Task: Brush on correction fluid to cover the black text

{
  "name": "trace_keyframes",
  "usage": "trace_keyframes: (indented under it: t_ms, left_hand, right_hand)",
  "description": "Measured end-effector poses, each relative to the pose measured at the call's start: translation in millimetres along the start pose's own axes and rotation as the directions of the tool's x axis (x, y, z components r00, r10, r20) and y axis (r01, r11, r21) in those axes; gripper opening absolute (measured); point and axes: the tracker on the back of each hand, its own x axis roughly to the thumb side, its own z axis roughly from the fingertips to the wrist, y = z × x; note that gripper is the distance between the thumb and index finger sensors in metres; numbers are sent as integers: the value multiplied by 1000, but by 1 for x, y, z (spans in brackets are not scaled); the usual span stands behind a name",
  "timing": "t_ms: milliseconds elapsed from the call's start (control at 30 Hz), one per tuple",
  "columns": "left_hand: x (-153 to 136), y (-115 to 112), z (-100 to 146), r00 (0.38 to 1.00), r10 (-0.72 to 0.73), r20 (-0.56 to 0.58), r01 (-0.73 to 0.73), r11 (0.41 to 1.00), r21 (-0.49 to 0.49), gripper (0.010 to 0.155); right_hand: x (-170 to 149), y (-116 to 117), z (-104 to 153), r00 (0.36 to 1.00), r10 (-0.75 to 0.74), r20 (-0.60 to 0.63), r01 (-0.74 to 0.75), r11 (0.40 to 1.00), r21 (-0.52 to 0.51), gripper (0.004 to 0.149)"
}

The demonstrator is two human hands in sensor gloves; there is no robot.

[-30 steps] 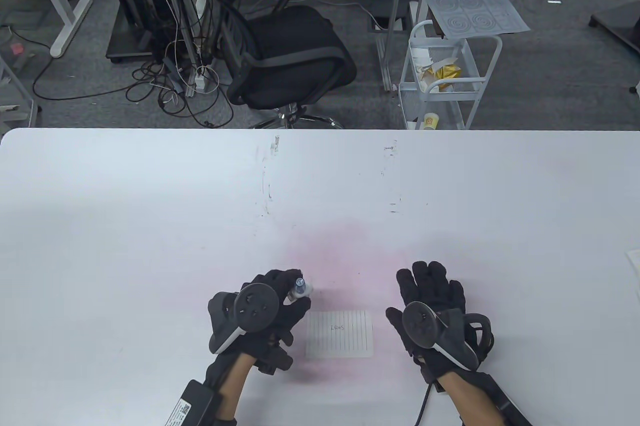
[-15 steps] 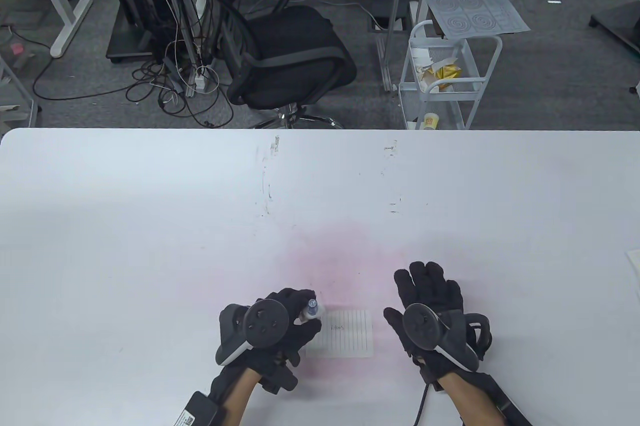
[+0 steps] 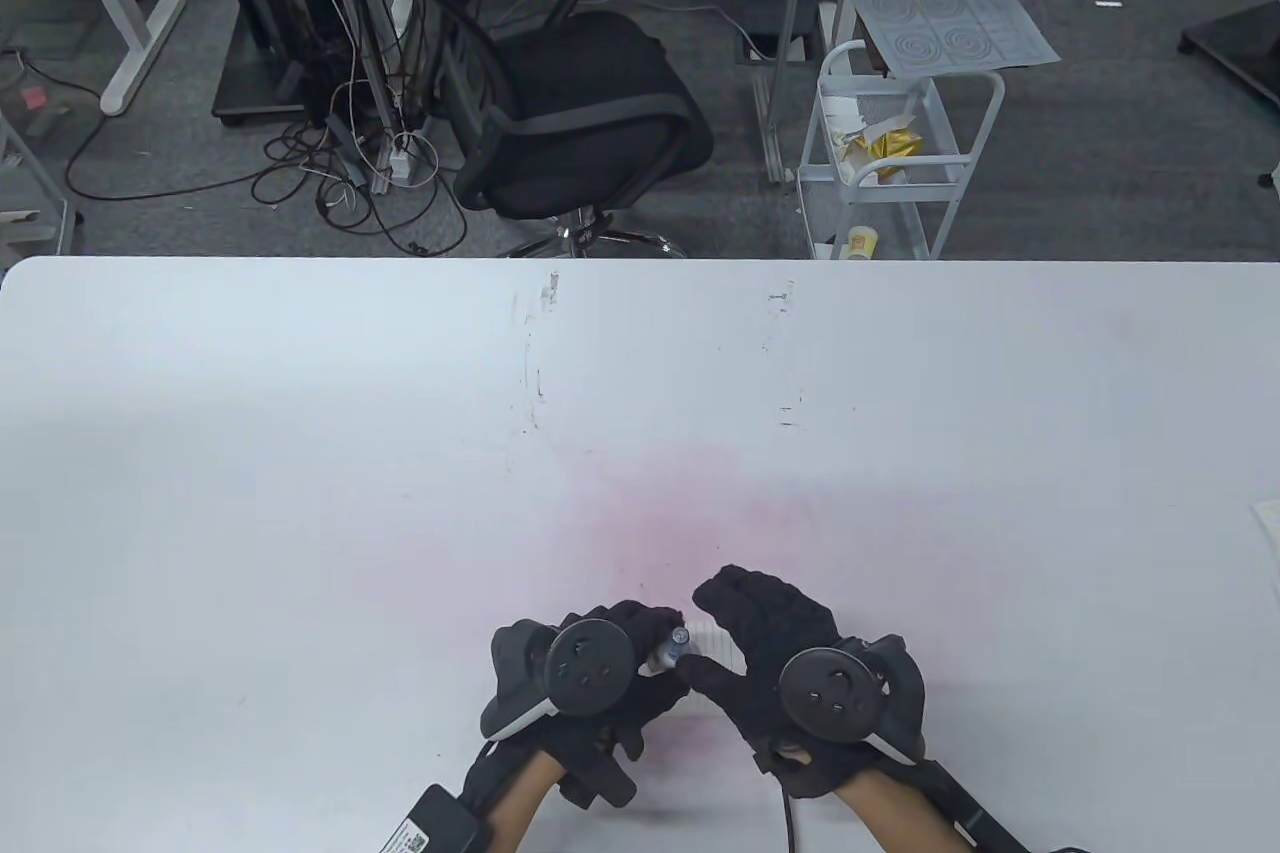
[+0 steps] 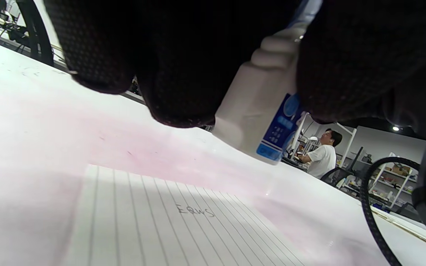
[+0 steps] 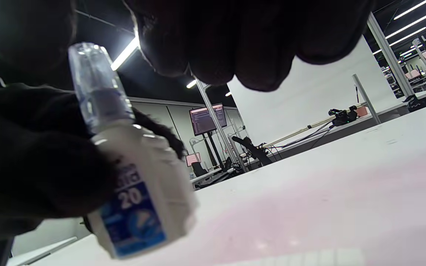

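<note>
My left hand (image 3: pixel 640 653) grips a small white correction fluid bottle (image 3: pixel 672 648) with a blue label and a clear cap (image 5: pixel 91 79), holding it above the lined paper (image 3: pixel 722 641). The bottle also shows in the left wrist view (image 4: pixel 257 111) and the right wrist view (image 5: pixel 139 199). The black text "EQWS" (image 4: pixel 195 211) is written on the paper (image 4: pixel 154 229). My right hand (image 3: pixel 760 643) is open beside the bottle, its fingers hanging close over the cap without gripping it. Both hands hide most of the paper in the table view.
The white table (image 3: pixel 300 453) has a pink stain (image 3: pixel 680 503) around the paper and scuff marks further back. A sheet corner (image 3: pixel 1265 523) lies at the right edge. An office chair (image 3: pixel 570 103) and a white cart (image 3: pixel 900 143) stand beyond the far edge.
My left hand moved right and toward me with the bottle, over the paper. My right hand moved left from beside the paper to right next to the bottle's cap.
</note>
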Motion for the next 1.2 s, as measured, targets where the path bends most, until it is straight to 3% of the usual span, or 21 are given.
trace_keyframes:
  t_ms: [200,533,800,900,1067,1200]
  left_hand:
    - [10,-6,-1,1000,-12,23,12,1000,-10,59]
    - [8,-6,-1,999,30,26,-31,999,24,59]
    - [6,-5,0,998,53,32,-53,998,17,59]
    - [6,-5,0,999,29,31,-30,999,20,59]
    - [5,-4,1,999,37,22,-38,999,37,59]
    - [7,-5,1,999,35,26,-36,999,38,59]
  right_hand:
    - [1,2,0,999,-35,-23,33,997,-68,54]
    - [2,-1,1,997,-75,-35,70,992,-109,52]
    - [2,0,-1,984,-161,73,161,987,7,48]
    - [1,2,-1,979,-203,31,201,977,65,48]
    - [-1,1,2,993,-115,-26,115,993,-16,64]
    - [-1,1,4,994,-89,-61,85,995,-52,59]
